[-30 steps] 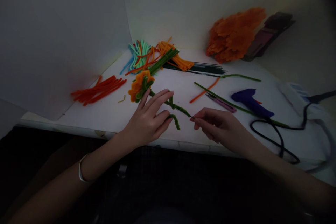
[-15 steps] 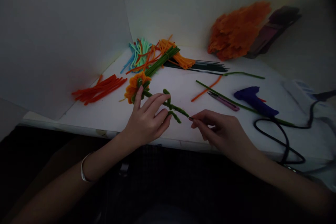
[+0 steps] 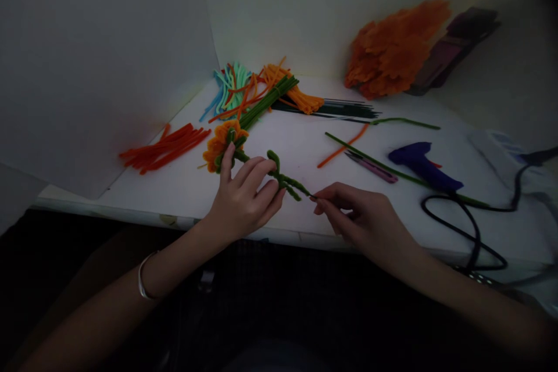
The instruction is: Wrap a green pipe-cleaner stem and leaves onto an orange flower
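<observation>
Orange flower [image 3: 214, 148] is over the counter [image 3: 174, 195]; just R of flower, your L hand [image 3: 248, 203] pinches the green strand [image 3: 293, 191], fingers bent. Farther R of flower, your R hand [image 3: 366, 215] pinches the green stem's [image 3: 297, 182] thin tip. Step's prob. wrapping strand round stem; next turn likely needs stem steady, strand taut.

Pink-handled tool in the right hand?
No, the right hand pinches the thin end of the green stem, while the pink-handled tool lies on the white tabletop.
</observation>
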`<move>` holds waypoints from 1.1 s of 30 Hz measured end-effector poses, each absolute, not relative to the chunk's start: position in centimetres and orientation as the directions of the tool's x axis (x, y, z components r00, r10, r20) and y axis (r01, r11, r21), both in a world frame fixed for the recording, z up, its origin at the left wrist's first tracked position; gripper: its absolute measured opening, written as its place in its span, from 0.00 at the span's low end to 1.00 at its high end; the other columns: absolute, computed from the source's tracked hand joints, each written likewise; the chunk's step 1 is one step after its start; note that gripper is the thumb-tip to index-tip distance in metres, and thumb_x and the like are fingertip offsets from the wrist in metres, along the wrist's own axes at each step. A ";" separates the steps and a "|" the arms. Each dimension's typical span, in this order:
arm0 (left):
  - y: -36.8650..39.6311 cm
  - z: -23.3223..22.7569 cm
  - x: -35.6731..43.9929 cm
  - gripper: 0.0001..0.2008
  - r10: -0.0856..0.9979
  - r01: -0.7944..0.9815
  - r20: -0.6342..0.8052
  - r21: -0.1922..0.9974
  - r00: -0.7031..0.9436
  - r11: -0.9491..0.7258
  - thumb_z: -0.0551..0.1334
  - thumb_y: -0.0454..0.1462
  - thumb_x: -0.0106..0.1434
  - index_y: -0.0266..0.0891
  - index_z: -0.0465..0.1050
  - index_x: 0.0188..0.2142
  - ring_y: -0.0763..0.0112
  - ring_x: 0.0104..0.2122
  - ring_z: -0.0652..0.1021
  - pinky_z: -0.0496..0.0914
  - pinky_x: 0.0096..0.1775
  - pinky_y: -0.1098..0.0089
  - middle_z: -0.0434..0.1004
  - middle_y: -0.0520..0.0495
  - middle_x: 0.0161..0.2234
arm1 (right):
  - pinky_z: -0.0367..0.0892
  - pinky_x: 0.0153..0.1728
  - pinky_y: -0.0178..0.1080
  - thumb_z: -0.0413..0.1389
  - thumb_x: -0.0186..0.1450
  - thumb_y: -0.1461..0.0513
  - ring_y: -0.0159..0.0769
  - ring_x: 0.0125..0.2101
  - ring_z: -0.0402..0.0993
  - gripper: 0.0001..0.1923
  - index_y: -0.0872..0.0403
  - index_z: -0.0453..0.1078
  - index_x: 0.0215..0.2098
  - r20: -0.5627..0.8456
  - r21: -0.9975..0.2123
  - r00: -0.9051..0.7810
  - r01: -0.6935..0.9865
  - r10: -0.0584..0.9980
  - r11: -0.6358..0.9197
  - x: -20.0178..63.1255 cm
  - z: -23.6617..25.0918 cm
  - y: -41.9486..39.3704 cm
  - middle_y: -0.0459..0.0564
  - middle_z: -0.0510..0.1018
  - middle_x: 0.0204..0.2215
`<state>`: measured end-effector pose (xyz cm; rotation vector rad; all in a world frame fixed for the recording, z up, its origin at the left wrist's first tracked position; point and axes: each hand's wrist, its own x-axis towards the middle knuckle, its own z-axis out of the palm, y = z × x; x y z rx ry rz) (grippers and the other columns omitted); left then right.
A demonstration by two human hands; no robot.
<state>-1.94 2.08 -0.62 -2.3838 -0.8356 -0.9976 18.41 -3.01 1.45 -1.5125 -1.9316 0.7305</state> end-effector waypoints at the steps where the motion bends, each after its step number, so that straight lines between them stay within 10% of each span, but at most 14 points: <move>1: 2.1 -0.6 -2.0 0.06 0.363 0.664 0.746 -0.141 0.559 -0.734 0.58 0.35 0.58 0.38 0.66 0.26 0.63 0.40 0.75 0.53 0.56 0.46 0.74 0.44 0.38 | 0.60 0.18 0.29 0.49 0.64 0.58 0.25 0.16 0.61 0.09 0.53 0.66 0.30 0.107 -0.720 -0.193 0.662 0.975 0.209 18.4 1.4 -3.0 0.44 0.70 0.20; 18: 2.2 -1.5 -1.7 0.06 0.325 0.688 0.771 -0.195 0.548 -0.699 0.58 0.35 0.59 0.37 0.65 0.25 0.63 0.42 0.76 0.47 0.58 0.43 0.76 0.44 0.38 | 0.59 0.21 0.30 0.49 0.63 0.56 0.28 0.21 0.61 0.10 0.54 0.62 0.30 0.081 -0.730 -0.197 0.656 0.977 0.193 18.1 0.4 -3.1 0.44 0.67 0.21; 33: 1.8 -2.3 -1.0 0.06 0.350 0.693 0.767 -0.165 0.538 -0.702 0.58 0.36 0.58 0.37 0.67 0.26 0.64 0.37 0.74 0.54 0.55 0.44 0.74 0.45 0.35 | 0.54 0.19 0.32 0.51 0.61 0.49 0.28 0.17 0.62 0.17 0.54 0.58 0.26 0.346 -0.279 -0.188 0.915 0.919 0.293 18.2 -0.7 -2.2 0.44 0.66 0.17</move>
